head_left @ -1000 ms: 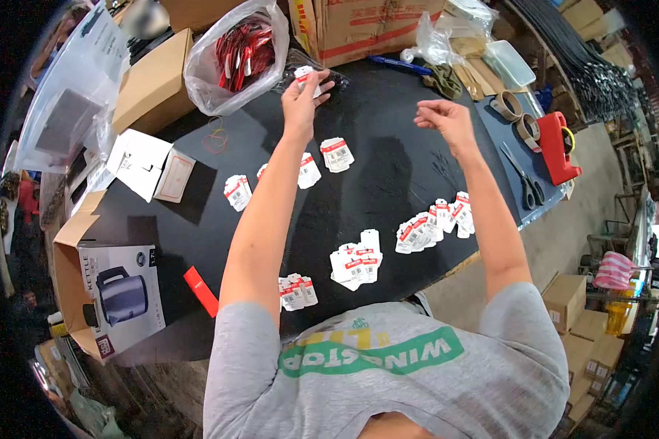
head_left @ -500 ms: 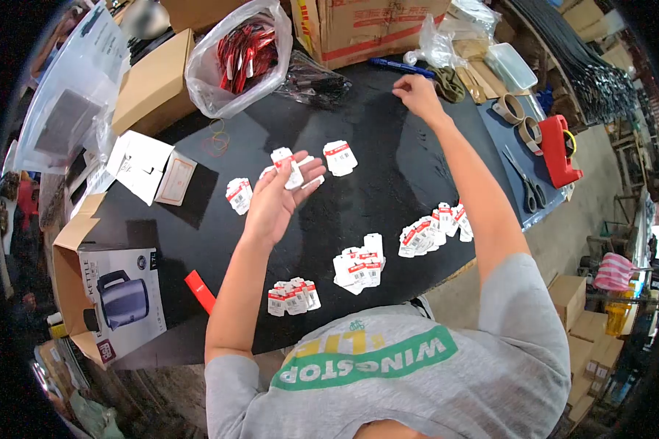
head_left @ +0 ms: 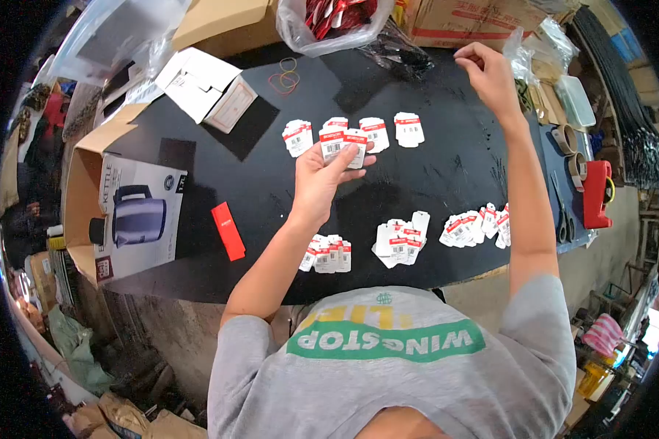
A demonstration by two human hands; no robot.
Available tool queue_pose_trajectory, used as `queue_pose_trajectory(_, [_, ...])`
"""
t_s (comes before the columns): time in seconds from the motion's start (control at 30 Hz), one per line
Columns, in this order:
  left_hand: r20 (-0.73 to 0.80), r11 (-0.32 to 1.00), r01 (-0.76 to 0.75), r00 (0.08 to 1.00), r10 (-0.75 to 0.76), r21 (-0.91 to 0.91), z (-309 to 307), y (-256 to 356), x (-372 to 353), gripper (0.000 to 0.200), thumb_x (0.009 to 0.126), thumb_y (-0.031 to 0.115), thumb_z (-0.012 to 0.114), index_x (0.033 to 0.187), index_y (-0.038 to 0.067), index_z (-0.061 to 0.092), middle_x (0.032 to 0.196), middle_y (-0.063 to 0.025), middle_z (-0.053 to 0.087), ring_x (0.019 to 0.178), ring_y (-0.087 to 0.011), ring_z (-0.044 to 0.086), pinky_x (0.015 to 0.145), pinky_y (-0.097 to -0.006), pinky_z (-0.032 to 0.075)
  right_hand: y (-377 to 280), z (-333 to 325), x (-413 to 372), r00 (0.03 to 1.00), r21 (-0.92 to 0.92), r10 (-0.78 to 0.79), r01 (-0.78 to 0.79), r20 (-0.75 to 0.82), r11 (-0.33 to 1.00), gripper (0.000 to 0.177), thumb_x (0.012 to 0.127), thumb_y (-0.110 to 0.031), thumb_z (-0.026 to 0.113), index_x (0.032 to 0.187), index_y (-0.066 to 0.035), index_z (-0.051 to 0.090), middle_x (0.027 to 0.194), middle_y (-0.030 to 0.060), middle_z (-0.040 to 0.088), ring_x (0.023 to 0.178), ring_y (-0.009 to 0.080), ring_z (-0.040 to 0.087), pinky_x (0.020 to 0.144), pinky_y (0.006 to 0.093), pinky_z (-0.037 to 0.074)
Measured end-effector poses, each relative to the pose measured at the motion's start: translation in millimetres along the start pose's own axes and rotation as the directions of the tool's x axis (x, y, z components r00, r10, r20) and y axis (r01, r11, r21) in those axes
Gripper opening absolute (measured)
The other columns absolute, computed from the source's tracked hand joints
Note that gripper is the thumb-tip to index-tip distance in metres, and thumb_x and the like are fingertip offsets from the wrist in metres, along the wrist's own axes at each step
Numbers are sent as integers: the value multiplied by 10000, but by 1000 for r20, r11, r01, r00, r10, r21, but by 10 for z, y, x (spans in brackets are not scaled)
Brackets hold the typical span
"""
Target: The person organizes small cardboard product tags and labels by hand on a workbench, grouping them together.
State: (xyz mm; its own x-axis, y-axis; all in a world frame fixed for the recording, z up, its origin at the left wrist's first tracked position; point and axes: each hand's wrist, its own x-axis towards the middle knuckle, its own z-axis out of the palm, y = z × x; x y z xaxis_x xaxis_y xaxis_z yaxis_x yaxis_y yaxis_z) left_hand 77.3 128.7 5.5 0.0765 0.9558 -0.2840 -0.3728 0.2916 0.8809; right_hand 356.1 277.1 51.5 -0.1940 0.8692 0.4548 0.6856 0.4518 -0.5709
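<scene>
My left hand [head_left: 321,183] grips a few red-and-white barcode tags [head_left: 343,148], slightly fanned under the thumb. Behind it is a row of tag stacks on the black table, among them a left stack [head_left: 298,139], a middle stack [head_left: 374,134] and a right stack [head_left: 410,130]. Out at the far right, my right hand [head_left: 492,79] is raised with fingers curled and the thumb near the index fingertip; anything pinched there is too small to make out. Nearer my body lie looser tag piles [head_left: 401,243], with others to the left [head_left: 328,254] and right [head_left: 463,228].
A kettle box [head_left: 143,216] and a white carton [head_left: 209,91] stand at left, near a red strip [head_left: 228,231]. Rubber bands [head_left: 285,77] lie behind. A plastic bag of red items [head_left: 337,29] is at the back. Scissors [head_left: 562,212] and a red tape dispenser [head_left: 598,194] sit at right.
The view has shifted, so the table sits higher and farther right. My left hand has turned, and two tags now show fanned out in it. My right hand remains at the far right, fingers curled.
</scene>
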Motion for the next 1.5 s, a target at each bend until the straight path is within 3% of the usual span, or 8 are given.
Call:
queue_pose_trajectory(0.23, [-60, 955, -292, 954, 295, 47, 139, 75, -290, 216, 879, 65, 600, 1059, -11, 509, 975, -119, 651, 807, -199, 678, 648, -252, 560, -1460, 353, -772, 881, 637, 109, -413, 461, 651, 304, 810, 3, 612, 1108, 3, 550, 722, -8, 583, 613, 21, 511, 517, 180, 405])
queue_pose_trajectory(0.57, [-129, 867, -432, 872, 472, 251, -50, 77, -546, 96, 870, 16, 597, 915, 11, 512, 850, -79, 661, 808, -144, 666, 660, -241, 527, -1737, 596, -927, 827, 645, 135, -518, 546, 562, 202, 841, -18, 600, 1037, 31, 610, 752, 38, 640, 594, 54, 567, 520, 177, 436])
queue_pose_trajectory(0.83, [114, 231, -611, 473, 874, 757, -631, 142, -855, 204, 765, -115, 626, 911, 16, 567, 824, -68, 659, 737, -107, 650, 649, -215, 503, -2099, 748, -841, 685, 681, -103, -674, 721, 287, 227, 855, -100, 610, 996, 75, 642, 899, 149, 672, 758, 163, 670, 736, 275, 563])
queue_pose_trajectory(1.03, [75, 217, -477, 520, 851, 852, -894, 137, -1205, 173, 771, -95, 630, 892, 11, 566, 821, -77, 657, 732, -109, 652, 654, -225, 508, -2303, 1122, -887, 598, 614, -144, -756, 788, 227, 212, 843, -143, 631, 921, 51, 667, 868, 149, 674, 708, 169, 673, 668, 272, 573])
queue_pose_trajectory(1.13, [67, 211, -422, 554, 830, 882, -962, 29, -1315, 156, 805, -57, 623, 928, 12, 556, 840, -78, 656, 731, -122, 654, 633, -232, 507, -2336, 1269, -931, 592, 568, -75, -720, 802, 399, 204, 823, -170, 650, 864, 29, 667, 727, 84, 659, 565, 121, 637, 485, 219, 502])
queue_pose_trajectory(1.23, [-362, 936, -267, 870, 336, 228, -822, -106, -1397, 171, 887, 60, 583, 1024, 5, 497, 924, -93, 655, 757, -156, 665, 611, -242, 539, -2209, 1604, -964, 742, 598, 28, -561, 669, 572, 193, 818, -158, 642, 827, 35, 653, 675, 59, 642, 544, 111, 627, 451, 215, 471])
queue_pose_trajectory(1.33, [-305, 992, 111, 948, -89, 57, -887, -287, -1520, 233, 909, 147, 564, 1106, 41, 500, 979, -110, 661, 814, -193, 679, 612, -247, 556, -2026, 1893, -1007, 737, 586, 79, -592, 671, 553, 180, 817, -142, 630, 804, 37, 642, 651, 63, 632, 520, 110, 623, 442, 220, 471])
queue_pose_trajectory(1.5, [-319, 975, 219, 927, -199, 29, -850, -348, -1695, 217, 922, 135, 530, 1086, 12, 460, 953, -166, 657, 818, -244, 682, 579, -246, 538, -1828, 2059, -1058, 681, 420, 155, -597, 715, 684, 174, 834, -133, 611, 842, 37, 643, 654, 57, 622, 530, 107, 616, 467, 224, 481])
